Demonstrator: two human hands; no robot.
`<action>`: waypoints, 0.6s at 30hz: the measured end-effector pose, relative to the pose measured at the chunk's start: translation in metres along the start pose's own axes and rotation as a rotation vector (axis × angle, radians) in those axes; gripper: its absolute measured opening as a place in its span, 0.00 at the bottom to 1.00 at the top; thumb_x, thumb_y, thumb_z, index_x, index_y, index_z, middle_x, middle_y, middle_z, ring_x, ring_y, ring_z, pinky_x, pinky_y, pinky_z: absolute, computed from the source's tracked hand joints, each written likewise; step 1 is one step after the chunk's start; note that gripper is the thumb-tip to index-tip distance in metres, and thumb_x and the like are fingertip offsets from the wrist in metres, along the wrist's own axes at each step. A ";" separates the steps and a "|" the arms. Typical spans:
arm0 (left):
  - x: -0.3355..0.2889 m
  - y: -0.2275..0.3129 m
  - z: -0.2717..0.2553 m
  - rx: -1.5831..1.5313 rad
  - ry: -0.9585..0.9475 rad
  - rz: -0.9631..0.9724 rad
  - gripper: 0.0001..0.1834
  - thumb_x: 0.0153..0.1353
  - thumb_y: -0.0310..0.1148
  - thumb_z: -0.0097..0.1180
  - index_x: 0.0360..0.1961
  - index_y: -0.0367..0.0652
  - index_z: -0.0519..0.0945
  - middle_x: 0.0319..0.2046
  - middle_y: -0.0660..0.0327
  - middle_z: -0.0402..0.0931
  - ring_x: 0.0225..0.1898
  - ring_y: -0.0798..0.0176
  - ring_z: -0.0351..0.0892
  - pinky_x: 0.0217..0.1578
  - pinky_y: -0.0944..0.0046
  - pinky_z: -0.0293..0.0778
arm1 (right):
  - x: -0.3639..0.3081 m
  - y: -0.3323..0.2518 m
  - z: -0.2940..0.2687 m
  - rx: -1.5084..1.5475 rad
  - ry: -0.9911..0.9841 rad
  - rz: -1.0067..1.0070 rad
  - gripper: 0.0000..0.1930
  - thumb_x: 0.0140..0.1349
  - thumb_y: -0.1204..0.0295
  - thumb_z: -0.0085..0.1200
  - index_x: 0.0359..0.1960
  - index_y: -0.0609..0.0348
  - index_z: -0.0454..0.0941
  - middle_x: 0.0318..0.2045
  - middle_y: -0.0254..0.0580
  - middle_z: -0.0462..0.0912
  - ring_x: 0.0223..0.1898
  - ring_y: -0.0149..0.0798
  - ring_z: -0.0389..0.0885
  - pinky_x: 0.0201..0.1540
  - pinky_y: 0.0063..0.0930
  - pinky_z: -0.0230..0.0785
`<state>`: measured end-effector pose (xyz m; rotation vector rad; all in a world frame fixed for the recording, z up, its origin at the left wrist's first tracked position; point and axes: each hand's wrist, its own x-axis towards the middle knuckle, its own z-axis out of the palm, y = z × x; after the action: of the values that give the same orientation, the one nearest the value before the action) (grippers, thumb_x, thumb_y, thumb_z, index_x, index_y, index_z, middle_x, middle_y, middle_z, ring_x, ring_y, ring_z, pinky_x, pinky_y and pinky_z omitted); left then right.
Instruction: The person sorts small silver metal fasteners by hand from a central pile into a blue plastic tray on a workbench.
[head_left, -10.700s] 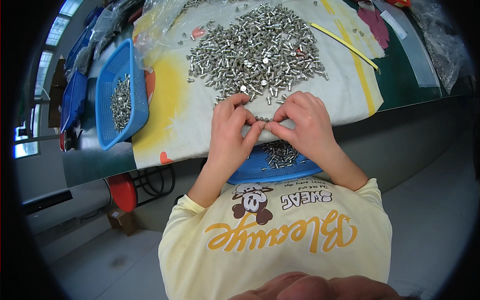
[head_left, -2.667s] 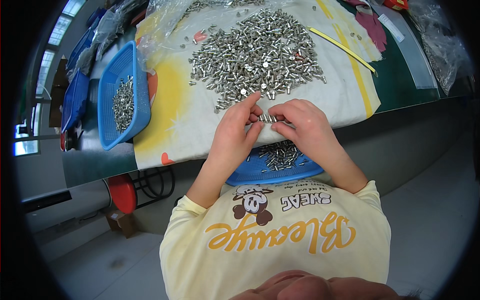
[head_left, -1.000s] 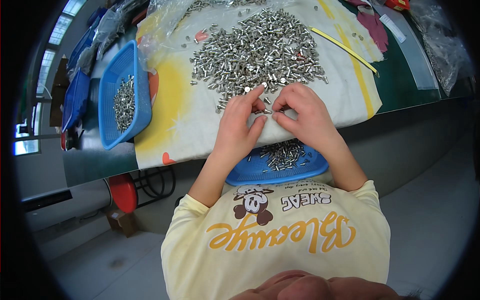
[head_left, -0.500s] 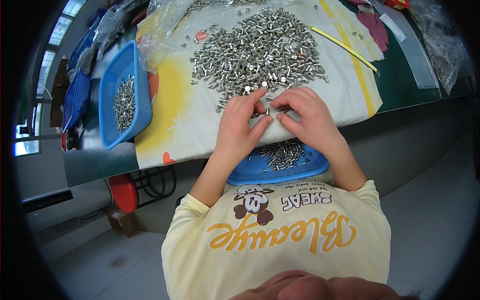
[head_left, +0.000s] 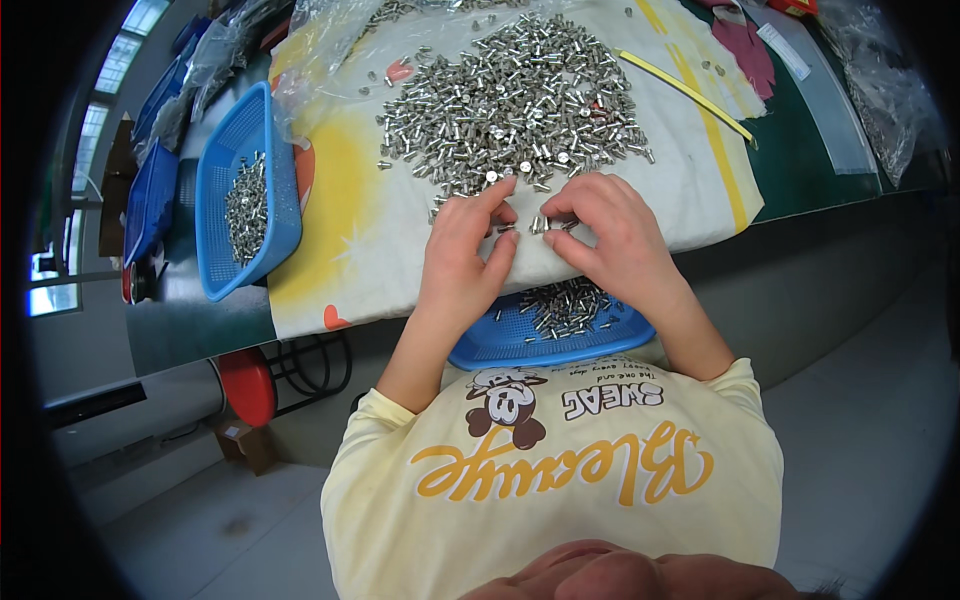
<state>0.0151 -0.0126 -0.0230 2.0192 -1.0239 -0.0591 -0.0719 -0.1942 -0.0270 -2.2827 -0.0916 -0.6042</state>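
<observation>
Big heap of silver fasteners (head_left: 520, 105) sat just beyond the fingertips. Left hand (head_left: 465, 245) and right hand (head_left: 618, 232) were both half-curled, thumbs parted from index fingers. Loose fasteners (head_left: 540, 225) showed between them; couldn't tell what was actually gripped, curled fingers hid it.

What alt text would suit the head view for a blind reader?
A person's left hand and right hand handle small silver fasteners before a large heap of them on a yellow-and-white cloth. A blue basket of fasteners stands left, a second basket nearer the person.
</observation>
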 end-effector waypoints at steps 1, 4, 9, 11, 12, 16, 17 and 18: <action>0.000 -0.001 0.000 0.001 0.000 -0.001 0.30 0.52 0.20 0.60 0.59 0.42 0.73 0.36 0.60 0.78 0.39 0.56 0.75 0.43 0.59 0.72 | 0.000 0.000 -0.001 -0.057 -0.035 -0.033 0.11 0.50 0.76 0.63 0.37 0.55 0.79 0.35 0.38 0.79 0.41 0.44 0.78 0.46 0.37 0.70; 0.001 -0.004 0.003 -0.063 0.010 0.001 0.30 0.53 0.18 0.59 0.59 0.42 0.73 0.37 0.60 0.79 0.40 0.58 0.76 0.43 0.61 0.74 | -0.001 -0.002 0.000 -0.014 -0.047 -0.036 0.08 0.49 0.76 0.63 0.32 0.55 0.78 0.34 0.36 0.80 0.40 0.44 0.78 0.45 0.37 0.68; 0.005 -0.001 0.005 -0.184 -0.031 -0.050 0.29 0.55 0.17 0.58 0.60 0.42 0.72 0.37 0.60 0.78 0.40 0.60 0.77 0.44 0.63 0.75 | -0.002 -0.001 0.001 -0.013 -0.042 -0.043 0.09 0.49 0.76 0.63 0.33 0.55 0.78 0.33 0.36 0.80 0.40 0.43 0.78 0.45 0.37 0.69; 0.005 0.000 0.005 -0.194 -0.050 -0.053 0.30 0.55 0.17 0.58 0.61 0.42 0.72 0.37 0.59 0.78 0.40 0.60 0.77 0.44 0.63 0.75 | -0.003 -0.001 0.002 -0.012 -0.027 -0.041 0.09 0.49 0.76 0.63 0.33 0.55 0.78 0.33 0.36 0.80 0.40 0.43 0.78 0.45 0.37 0.69; 0.004 0.001 0.005 -0.202 -0.068 -0.057 0.30 0.55 0.17 0.58 0.61 0.42 0.71 0.37 0.59 0.77 0.39 0.60 0.77 0.44 0.63 0.75 | -0.003 -0.001 0.003 -0.009 -0.023 -0.028 0.10 0.49 0.76 0.63 0.34 0.55 0.78 0.33 0.36 0.80 0.40 0.44 0.78 0.45 0.37 0.69; 0.004 0.001 0.004 -0.221 -0.097 -0.048 0.31 0.54 0.17 0.58 0.62 0.41 0.70 0.38 0.59 0.76 0.39 0.61 0.76 0.44 0.64 0.75 | -0.002 -0.005 -0.003 0.013 -0.013 0.024 0.10 0.51 0.74 0.62 0.35 0.54 0.77 0.36 0.37 0.78 0.41 0.46 0.76 0.46 0.39 0.68; 0.005 0.004 0.003 -0.218 -0.087 -0.038 0.32 0.54 0.17 0.58 0.62 0.41 0.70 0.39 0.58 0.75 0.39 0.61 0.75 0.43 0.64 0.75 | -0.003 -0.007 -0.006 0.014 -0.015 0.023 0.10 0.51 0.74 0.62 0.35 0.54 0.77 0.36 0.37 0.78 0.41 0.46 0.76 0.46 0.39 0.68; 0.005 0.005 0.003 -0.216 -0.076 -0.028 0.32 0.54 0.17 0.59 0.62 0.42 0.69 0.39 0.58 0.75 0.39 0.62 0.75 0.43 0.64 0.75 | -0.006 -0.010 -0.011 -0.040 -0.008 0.067 0.10 0.51 0.74 0.62 0.35 0.55 0.77 0.36 0.38 0.78 0.41 0.46 0.76 0.46 0.39 0.68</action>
<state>0.0141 -0.0196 -0.0198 1.8464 -0.9925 -0.2525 -0.0835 -0.1941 -0.0164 -2.3176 -0.0073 -0.5664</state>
